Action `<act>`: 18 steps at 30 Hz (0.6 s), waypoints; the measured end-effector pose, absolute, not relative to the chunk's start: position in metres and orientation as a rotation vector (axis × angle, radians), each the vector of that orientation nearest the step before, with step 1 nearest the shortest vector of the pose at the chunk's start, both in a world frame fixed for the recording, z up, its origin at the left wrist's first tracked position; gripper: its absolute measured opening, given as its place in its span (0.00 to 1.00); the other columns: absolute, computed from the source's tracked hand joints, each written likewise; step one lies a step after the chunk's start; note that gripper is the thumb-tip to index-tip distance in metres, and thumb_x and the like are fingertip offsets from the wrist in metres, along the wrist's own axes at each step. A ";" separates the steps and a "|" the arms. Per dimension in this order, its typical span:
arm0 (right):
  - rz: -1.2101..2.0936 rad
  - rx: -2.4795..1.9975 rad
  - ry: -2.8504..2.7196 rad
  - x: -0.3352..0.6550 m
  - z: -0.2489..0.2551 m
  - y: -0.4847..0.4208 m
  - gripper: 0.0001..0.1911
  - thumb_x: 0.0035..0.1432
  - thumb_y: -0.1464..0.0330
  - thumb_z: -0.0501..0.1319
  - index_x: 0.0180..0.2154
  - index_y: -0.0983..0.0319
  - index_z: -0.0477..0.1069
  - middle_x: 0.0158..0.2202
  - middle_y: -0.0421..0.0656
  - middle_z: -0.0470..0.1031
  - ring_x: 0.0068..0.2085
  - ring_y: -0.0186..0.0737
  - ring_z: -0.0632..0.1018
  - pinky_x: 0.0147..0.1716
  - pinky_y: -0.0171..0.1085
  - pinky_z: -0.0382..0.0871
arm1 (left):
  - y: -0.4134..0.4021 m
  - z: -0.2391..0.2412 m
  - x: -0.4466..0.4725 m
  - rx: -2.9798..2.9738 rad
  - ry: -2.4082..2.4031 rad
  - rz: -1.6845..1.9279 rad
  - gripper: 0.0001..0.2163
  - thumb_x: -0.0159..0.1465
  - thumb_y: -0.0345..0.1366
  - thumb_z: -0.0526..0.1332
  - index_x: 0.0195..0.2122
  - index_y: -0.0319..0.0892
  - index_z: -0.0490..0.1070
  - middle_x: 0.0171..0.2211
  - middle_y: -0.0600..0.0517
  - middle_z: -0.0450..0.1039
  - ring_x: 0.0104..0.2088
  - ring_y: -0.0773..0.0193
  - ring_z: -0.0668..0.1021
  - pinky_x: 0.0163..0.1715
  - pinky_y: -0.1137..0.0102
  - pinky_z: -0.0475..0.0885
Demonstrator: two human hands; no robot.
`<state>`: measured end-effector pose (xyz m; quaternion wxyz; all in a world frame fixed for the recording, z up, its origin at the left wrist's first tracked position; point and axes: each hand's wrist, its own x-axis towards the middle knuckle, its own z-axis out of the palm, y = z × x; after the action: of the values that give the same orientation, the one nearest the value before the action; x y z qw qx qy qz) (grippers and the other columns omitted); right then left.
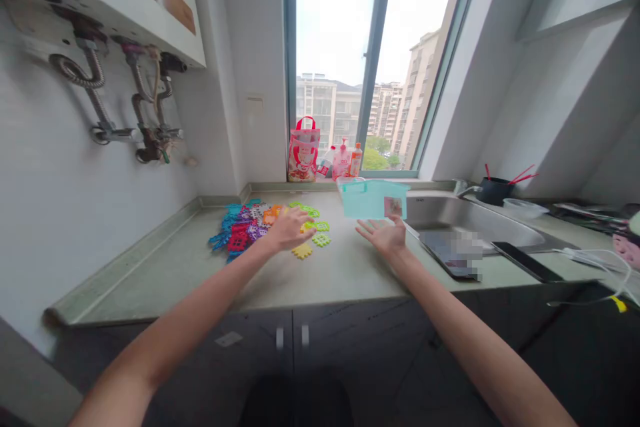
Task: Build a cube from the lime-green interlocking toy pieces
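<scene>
The counter (pixel 350 273) runs under a tall window (pixel 330 27), with a steel sink (pixel 465 217) set in at its right end. Above the left end hangs a white wall unit (pixel 125 20) with braided hoses and pipes (pixel 115 97) below it, its top cut off by the frame. On the sill stand a red-and-white tote (pixel 304 150), a pink pump bottle (pixel 341 160) and an orange bottle (pixel 356 160). The tote has printing, and both bottles have labels, but no brand or word can be read at this size.

A teal plastic basket (pixel 373 199) sits at the counter's back edge beside the sink, with a small pinkish label (pixel 393 207) too blurred to read. Colored plastic tiles (pixel 245 230) lie in a loose pile toward the back left, with a few spread to the right.

The left hand (pixel 290 228) is palm down over the pile's right side, its fingers spread, apparently holding nothing, though they may touch the tiles. The right hand (pixel 383 237) is open with fingers wide, just below the basket, and its fingertips seem to touch the lower edge. A dark flat item (pixel 445 253) by the sink is partly hidden by a pixelated patch.
</scene>
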<state>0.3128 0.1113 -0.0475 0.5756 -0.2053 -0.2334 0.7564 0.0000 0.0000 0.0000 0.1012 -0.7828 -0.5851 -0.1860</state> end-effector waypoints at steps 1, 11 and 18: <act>1.769 -0.504 -0.537 0.309 -0.050 0.113 0.31 0.58 0.60 0.60 0.63 0.51 0.60 0.72 0.53 0.60 0.62 0.58 0.78 0.53 0.64 0.78 | 0.007 -0.004 0.021 -2.356 -1.766 -0.440 0.23 0.73 0.57 0.53 0.57 0.53 0.79 0.66 0.50 0.73 0.70 0.47 0.67 0.74 0.45 0.51; 1.652 -0.887 -0.776 0.294 -0.055 0.123 0.18 0.62 0.70 0.63 0.54 0.53 0.70 0.47 0.47 0.82 0.40 0.43 0.85 0.43 0.43 0.84 | 0.087 -0.035 0.084 -2.156 -2.190 -0.176 0.36 0.67 0.64 0.53 0.66 0.44 0.72 0.73 0.34 0.60 0.75 0.27 0.56 0.70 0.29 0.44; 1.723 -0.994 -0.907 0.307 -0.057 0.110 0.17 0.60 0.68 0.64 0.51 0.55 0.70 0.44 0.48 0.84 0.43 0.47 0.86 0.45 0.47 0.83 | 0.079 -0.049 0.039 -2.210 -2.131 -0.251 0.32 0.70 0.59 0.49 0.68 0.52 0.70 0.71 0.42 0.66 0.73 0.30 0.59 0.70 0.29 0.37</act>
<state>0.3071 0.1103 -0.0568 0.4599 -0.4039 -0.3683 0.6998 0.0386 0.0790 -0.0486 0.0305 -0.7172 -0.6915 -0.0815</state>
